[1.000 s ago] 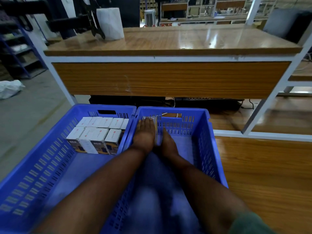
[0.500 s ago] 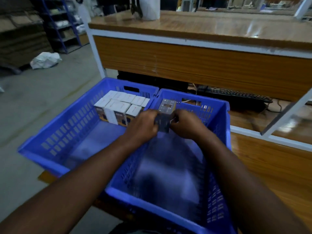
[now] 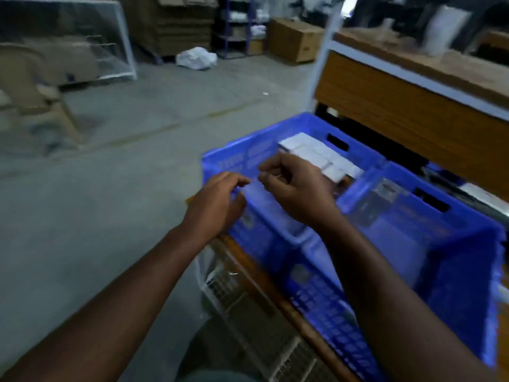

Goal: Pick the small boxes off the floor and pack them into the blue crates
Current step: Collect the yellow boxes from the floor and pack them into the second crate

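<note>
**One box in the right crate, a batch in the left, floor stock out of view**

The left crate (image 3: 242, 158) holds a block of white boxes (image 3: 319, 157) packed against its far end. The right crate (image 3: 468, 244) holds a single box (image 3: 381, 195) near its far wall, blurred by motion; most of its bottom is bare. Both crates sit side by side on a low wooden tabletop (image 3: 275, 285).

The left hand (image 3: 217, 202) and right hand (image 3: 296, 188) hover over the left crate's near rim, fingers loosely curled and holding nothing that I can make out.

No loose boxes show on the grey floor (image 3: 110, 202) in this view. Judging by the room left in both crates, packing looks far from finished.
</note>
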`<act>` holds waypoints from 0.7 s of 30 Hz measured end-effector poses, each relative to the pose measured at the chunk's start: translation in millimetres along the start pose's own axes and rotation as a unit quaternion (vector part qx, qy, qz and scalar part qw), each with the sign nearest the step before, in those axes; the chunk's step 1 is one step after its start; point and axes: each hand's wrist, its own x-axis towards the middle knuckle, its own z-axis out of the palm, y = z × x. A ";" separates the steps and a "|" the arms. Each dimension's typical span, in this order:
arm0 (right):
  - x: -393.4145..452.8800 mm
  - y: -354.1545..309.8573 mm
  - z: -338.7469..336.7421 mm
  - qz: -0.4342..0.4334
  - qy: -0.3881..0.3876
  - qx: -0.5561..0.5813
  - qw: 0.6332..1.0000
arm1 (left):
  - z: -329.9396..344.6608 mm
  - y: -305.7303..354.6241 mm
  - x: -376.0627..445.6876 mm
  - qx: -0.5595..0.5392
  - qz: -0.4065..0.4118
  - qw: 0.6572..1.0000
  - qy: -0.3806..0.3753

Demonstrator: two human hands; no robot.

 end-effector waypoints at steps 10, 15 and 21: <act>-34.2 -168.1 338.5 -0.019 -0.286 0.105 0.952 | -229.1 -185.8 -256.3 0.055 -0.334 0.931 0.136; -66.5 -233.1 481.4 -0.052 -0.427 0.106 0.896 | -296.5 -233.3 -379.8 0.070 -0.463 0.856 0.218; -92.9 -296.5 620.6 -0.109 -0.548 0.098 0.824 | -350.8 -278.2 -478.4 0.077 -0.569 0.756 0.315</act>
